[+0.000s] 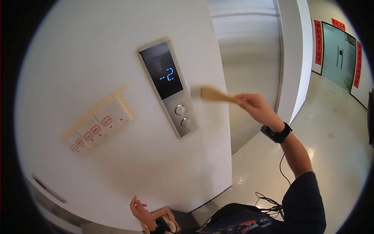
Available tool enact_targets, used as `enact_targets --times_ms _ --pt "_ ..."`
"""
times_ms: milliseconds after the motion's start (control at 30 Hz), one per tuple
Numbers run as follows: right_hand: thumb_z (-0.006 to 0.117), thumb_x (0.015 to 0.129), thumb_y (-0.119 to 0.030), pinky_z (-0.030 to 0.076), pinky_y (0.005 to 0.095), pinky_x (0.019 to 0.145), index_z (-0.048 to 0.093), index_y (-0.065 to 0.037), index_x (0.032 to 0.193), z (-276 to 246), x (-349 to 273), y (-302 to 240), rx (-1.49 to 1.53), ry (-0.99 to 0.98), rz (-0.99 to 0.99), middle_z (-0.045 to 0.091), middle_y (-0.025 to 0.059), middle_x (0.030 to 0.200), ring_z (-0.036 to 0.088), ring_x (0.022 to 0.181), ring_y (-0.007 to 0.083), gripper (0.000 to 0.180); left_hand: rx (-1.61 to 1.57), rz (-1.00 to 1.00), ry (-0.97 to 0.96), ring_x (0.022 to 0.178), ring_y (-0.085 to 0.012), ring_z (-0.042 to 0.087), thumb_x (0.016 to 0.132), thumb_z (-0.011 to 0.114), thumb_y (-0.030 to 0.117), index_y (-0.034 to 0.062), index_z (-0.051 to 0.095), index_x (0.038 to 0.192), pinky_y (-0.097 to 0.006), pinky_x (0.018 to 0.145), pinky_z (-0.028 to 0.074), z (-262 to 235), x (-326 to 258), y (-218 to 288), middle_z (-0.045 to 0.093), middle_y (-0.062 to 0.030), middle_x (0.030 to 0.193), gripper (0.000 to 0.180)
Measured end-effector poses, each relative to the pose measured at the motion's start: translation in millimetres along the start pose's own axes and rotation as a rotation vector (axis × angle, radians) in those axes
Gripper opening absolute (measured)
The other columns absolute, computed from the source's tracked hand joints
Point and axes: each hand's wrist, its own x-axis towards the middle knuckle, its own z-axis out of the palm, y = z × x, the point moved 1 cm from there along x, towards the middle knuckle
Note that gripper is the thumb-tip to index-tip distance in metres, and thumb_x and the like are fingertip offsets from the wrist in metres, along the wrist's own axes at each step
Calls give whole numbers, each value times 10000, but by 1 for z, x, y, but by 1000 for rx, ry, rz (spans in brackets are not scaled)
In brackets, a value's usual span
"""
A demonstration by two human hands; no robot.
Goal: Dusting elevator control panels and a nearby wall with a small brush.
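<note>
The right hand [252, 104] is raised to about the height of the elevator call panel [168, 89], a slanted steel strip with a dark display above and two round buttons [182, 116] below, and its fingers are closed around the wooden handle of a paintbrush [212, 94]. The handle runs from the hand toward the panel, so the pale bristle end lies on the white wall [97, 58] just to the right of the panel, level with the lower part of the display; the grip far back on the handle seems meant to keep the hand clear of the wall while the bristles reach it. A black wristband [277, 133] sits on that wrist, further right and lower than the panel. The left hand [139, 209] is well below the panel, near the bottom of the wall, fingers loosely spread and holding nothing that shows; whether it touches the wall I cannot tell. Left of the panel and a little lower is a cream-framed switch plate [97, 124] with red-marked keys. Right of the panel, past the wall's edge, stands the brushed-steel elevator door [249, 58], and thin black cables [269, 201] trail on the pale floor [335, 132] below.
</note>
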Motion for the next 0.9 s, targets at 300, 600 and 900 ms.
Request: enact_targets --times_ms 300,600,900 --pt "489 901 -192 363 242 508 558 0 1024 20 -33 41 467 170 249 456 -34 633 408 560 62 239 258 49 -2 823 -160 483 861 489 72 30 560 1008 -277 644 413 -27 -52 32 526 -62 1016 168" --pt "412 935 -239 213 192 369 558 -42 920 164 -103 58 1147 -14 631 326 -66 492 268 392 26 246 373 34 89 815 -147 481 849 487 69 37 562 1001 -247 560 379 -55 -54 50 513 -49 1015 173" --pt "370 945 -275 164 202 338 522 -45 903 209 -119 20 1336 565 655 267 -61 453 217 363 36 278 306 99 16 835 -138 479 879 488 93 33 559 1023 -243 598 403 -73 -27 41 511 -43 1018 172"
